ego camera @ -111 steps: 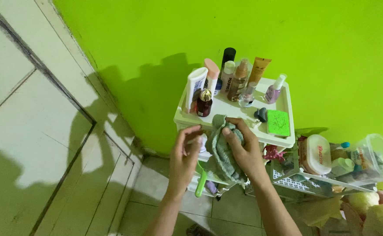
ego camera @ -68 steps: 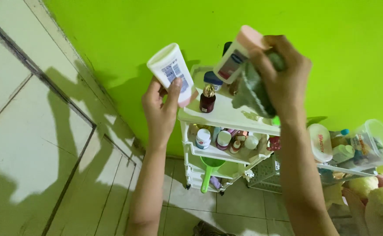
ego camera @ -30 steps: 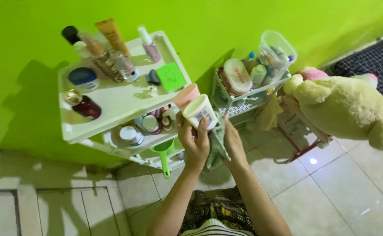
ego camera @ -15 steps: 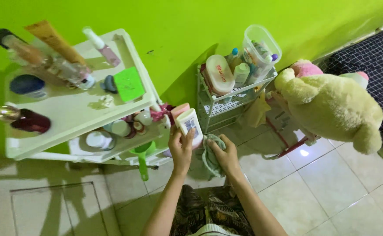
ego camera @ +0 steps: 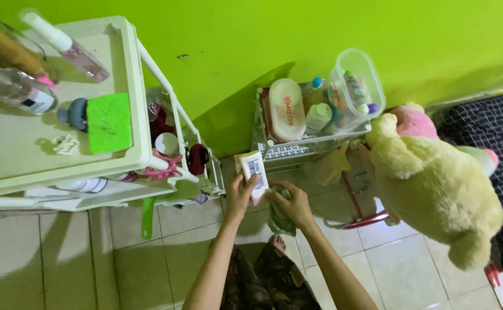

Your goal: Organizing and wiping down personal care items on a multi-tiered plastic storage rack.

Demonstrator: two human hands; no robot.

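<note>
Holding a white tube (ego camera: 253, 173), the left hand (ego camera: 241, 198) has its grip pinched around it; the right hand (ego camera: 293, 204), just right, clutches a green cloth (ego camera: 279, 218).

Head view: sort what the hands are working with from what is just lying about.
In hand:
- left hand holds white rectangular bottle
- right hand grips grey-green cloth

Lying about:
- yellow plush bear
- green square sponge
- white plastic trolley
- clear plastic tub

White shelf cart (ego camera: 130, 86) top: green sponge (ego camera: 109, 122), clear bottles (ego camera: 10, 86). Wire rack (ego camera: 297, 150) and plush bear (ego camera: 435, 183) on tiled floor (ego camera: 50, 252).
</note>
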